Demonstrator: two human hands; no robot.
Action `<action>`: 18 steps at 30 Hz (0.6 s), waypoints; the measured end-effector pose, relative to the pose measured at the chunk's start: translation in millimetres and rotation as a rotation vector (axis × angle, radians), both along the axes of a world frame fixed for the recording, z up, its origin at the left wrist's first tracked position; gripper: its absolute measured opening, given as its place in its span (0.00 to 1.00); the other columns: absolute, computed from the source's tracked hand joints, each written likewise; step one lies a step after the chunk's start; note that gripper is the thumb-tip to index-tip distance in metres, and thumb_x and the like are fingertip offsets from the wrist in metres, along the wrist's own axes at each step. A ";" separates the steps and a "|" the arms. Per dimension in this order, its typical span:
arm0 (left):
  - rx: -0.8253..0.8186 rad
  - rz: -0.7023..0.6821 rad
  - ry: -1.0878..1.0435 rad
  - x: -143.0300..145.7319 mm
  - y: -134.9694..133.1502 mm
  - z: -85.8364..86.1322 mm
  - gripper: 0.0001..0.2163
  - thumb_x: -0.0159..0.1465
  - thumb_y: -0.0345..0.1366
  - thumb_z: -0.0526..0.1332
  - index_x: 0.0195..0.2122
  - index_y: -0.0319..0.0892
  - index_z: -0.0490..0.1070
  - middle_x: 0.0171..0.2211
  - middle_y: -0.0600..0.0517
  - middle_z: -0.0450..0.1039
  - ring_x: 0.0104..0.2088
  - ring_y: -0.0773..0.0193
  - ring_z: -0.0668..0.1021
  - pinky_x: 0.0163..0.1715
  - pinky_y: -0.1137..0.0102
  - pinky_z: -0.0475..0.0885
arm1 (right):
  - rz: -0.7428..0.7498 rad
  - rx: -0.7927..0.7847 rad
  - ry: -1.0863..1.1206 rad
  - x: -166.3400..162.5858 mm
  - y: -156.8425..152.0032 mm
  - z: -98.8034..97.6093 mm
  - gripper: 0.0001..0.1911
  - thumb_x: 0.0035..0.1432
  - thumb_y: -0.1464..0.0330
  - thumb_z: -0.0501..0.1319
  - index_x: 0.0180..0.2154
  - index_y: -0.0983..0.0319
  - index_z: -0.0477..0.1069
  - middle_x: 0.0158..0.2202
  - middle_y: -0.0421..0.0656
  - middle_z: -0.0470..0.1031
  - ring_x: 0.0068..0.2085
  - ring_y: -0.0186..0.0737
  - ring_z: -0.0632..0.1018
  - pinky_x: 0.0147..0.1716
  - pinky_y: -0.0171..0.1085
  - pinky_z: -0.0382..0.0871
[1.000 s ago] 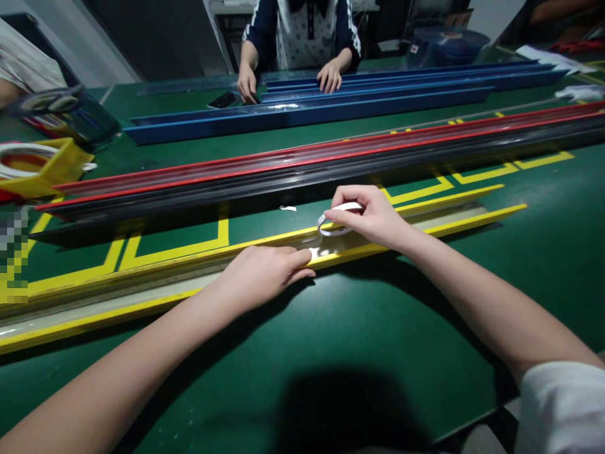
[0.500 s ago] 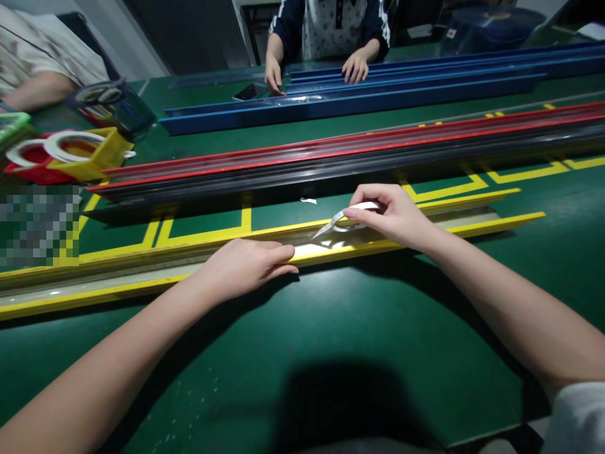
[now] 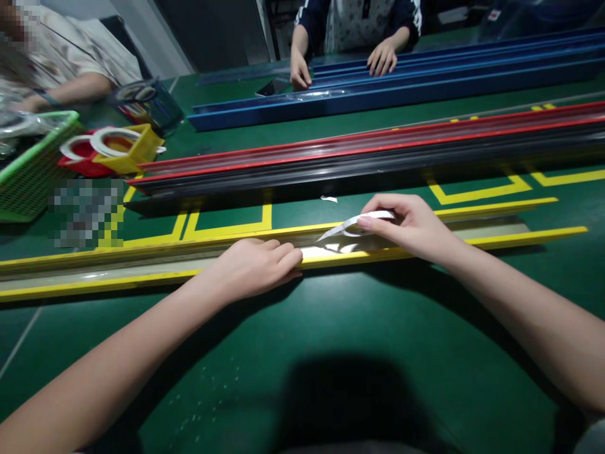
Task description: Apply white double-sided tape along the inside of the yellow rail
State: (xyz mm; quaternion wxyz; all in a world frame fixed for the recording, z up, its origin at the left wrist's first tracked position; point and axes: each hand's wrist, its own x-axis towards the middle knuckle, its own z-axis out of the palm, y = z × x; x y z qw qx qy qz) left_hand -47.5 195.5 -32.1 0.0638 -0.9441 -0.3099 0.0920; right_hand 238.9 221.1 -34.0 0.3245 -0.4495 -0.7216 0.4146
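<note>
A long yellow channel strip lies across the green table in front of me. My left hand rests flat on the strip, fingers pressing down its middle. My right hand holds a small roll of white tape just to the right of the left hand, above the strip. A short length of tape runs from the roll down toward the strip near my left fingertips.
Beyond the yellow strip lies a bundle of red and black strips, then blue strips where another person's hands rest. At the left stand a green basket, a yellow tray with tape rolls, and a second person's arm.
The tape has been drawn out from the roll as my right hand moved right, away from my left hand. The view has shifted, showing more of the table's left side.
</note>
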 end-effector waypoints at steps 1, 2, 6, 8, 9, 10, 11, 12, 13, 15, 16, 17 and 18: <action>0.011 -0.012 0.013 3.0 -1.4 1.7 0.16 0.71 0.47 0.46 0.38 0.43 0.66 0.31 0.50 0.73 0.30 0.61 0.76 0.23 0.69 0.57 | 0.003 -0.007 0.005 0.1 0.3 0.0 0.17 0.54 0.55 0.64 0.31 0.64 0.75 0.25 0.41 0.70 0.26 0.33 0.68 0.24 0.32 0.56; 0.012 -0.013 0.021 6.6 -2.4 3.6 0.18 0.70 0.50 0.46 0.38 0.42 0.66 0.31 0.50 0.73 0.30 0.60 0.76 0.22 0.68 0.57 | 0.003 -0.013 0.011 0.2 0.5 0.0 0.17 0.54 0.55 0.65 0.32 0.64 0.75 0.25 0.41 0.71 0.27 0.33 0.68 0.24 0.32 0.57; -0.019 0.019 0.008 25.7 -0.6 9.1 0.24 0.69 0.56 0.42 0.37 0.42 0.67 0.31 0.49 0.74 0.32 0.58 0.77 0.22 0.69 0.58 | 0.005 -0.045 0.037 0.0 0.7 0.0 0.16 0.54 0.56 0.65 0.33 0.63 0.76 0.27 0.42 0.73 0.28 0.35 0.71 0.25 0.32 0.61; -0.016 0.047 -0.004 35.3 2.8 8.6 0.24 0.69 0.55 0.42 0.37 0.42 0.67 0.31 0.48 0.75 0.31 0.59 0.78 0.21 0.69 0.56 | 0.013 -0.056 0.049 0.0 0.6 0.3 0.16 0.54 0.56 0.65 0.34 0.64 0.77 0.29 0.43 0.75 0.30 0.36 0.72 0.27 0.32 0.62; -0.013 0.061 -0.007 39.0 4.5 7.6 0.24 0.69 0.54 0.42 0.37 0.41 0.68 0.31 0.48 0.75 0.30 0.60 0.78 0.20 0.70 0.55 | 0.018 -0.056 0.052 0.0 0.5 0.5 0.16 0.55 0.56 0.65 0.34 0.64 0.77 0.29 0.43 0.75 0.31 0.37 0.73 0.28 0.33 0.63; -0.010 0.074 -0.009 41.5 6.0 6.1 0.23 0.70 0.54 0.42 0.37 0.41 0.68 0.31 0.48 0.75 0.28 0.61 0.77 0.20 0.70 0.54 | 0.023 -0.053 0.054 0.1 0.4 0.9 0.16 0.55 0.56 0.64 0.35 0.64 0.77 0.30 0.44 0.76 0.31 0.37 0.73 0.28 0.33 0.63; -0.010 0.080 -0.014 42.7 7.2 4.4 0.23 0.70 0.54 0.42 0.38 0.41 0.68 0.31 0.48 0.75 0.27 0.62 0.77 0.20 0.70 0.53 | 0.028 -0.049 0.052 0.2 0.4 1.2 0.17 0.56 0.56 0.64 0.35 0.65 0.77 0.30 0.44 0.76 0.31 0.37 0.74 0.29 0.33 0.64; -0.012 0.080 -0.027 42.7 8.0 2.6 0.23 0.69 0.54 0.42 0.38 0.41 0.68 0.31 0.48 0.75 0.27 0.62 0.77 0.20 0.70 0.53 | 0.033 -0.046 0.049 0.4 0.3 1.5 0.17 0.56 0.57 0.64 0.35 0.65 0.77 0.30 0.44 0.76 0.32 0.37 0.74 0.29 0.33 0.64; -0.014 0.078 -0.044 41.7 8.5 0.7 0.23 0.69 0.54 0.42 0.38 0.42 0.68 0.31 0.49 0.75 0.27 0.62 0.77 0.20 0.70 0.53 | 0.036 -0.045 0.045 0.6 0.2 1.8 0.17 0.56 0.57 0.63 0.36 0.65 0.77 0.30 0.44 0.76 0.31 0.37 0.73 0.29 0.33 0.63; -0.014 0.075 -0.085 37.8 8.5 -2.4 0.23 0.69 0.55 0.43 0.37 0.42 0.68 0.32 0.49 0.76 0.27 0.62 0.77 0.21 0.69 0.53 | 0.037 -0.046 0.037 0.9 0.1 2.1 0.17 0.57 0.57 0.63 0.36 0.65 0.77 0.29 0.43 0.75 0.31 0.37 0.73 0.29 0.32 0.63; -0.011 0.076 -0.103 35.7 8.2 -3.5 0.23 0.69 0.55 0.43 0.36 0.42 0.68 0.32 0.50 0.76 0.27 0.61 0.77 0.21 0.69 0.54 | 0.036 -0.048 0.037 0.9 0.0 2.2 0.17 0.57 0.57 0.63 0.36 0.65 0.77 0.29 0.43 0.75 0.31 0.36 0.73 0.29 0.32 0.63; -0.007 0.078 -0.118 33.8 7.8 -4.4 0.23 0.69 0.55 0.43 0.36 0.42 0.68 0.32 0.50 0.76 0.28 0.61 0.77 0.21 0.69 0.54 | 0.037 -0.049 0.041 0.9 0.0 2.2 0.17 0.57 0.57 0.63 0.36 0.65 0.77 0.30 0.43 0.75 0.32 0.36 0.73 0.29 0.32 0.63; 0.000 0.082 -0.127 32.4 7.4 -5.0 0.22 0.69 0.54 0.44 0.35 0.43 0.67 0.32 0.50 0.76 0.27 0.61 0.77 0.22 0.69 0.55 | 0.039 -0.048 0.048 0.9 -0.1 2.1 0.16 0.57 0.57 0.63 0.36 0.65 0.77 0.30 0.43 0.75 0.32 0.36 0.74 0.29 0.32 0.63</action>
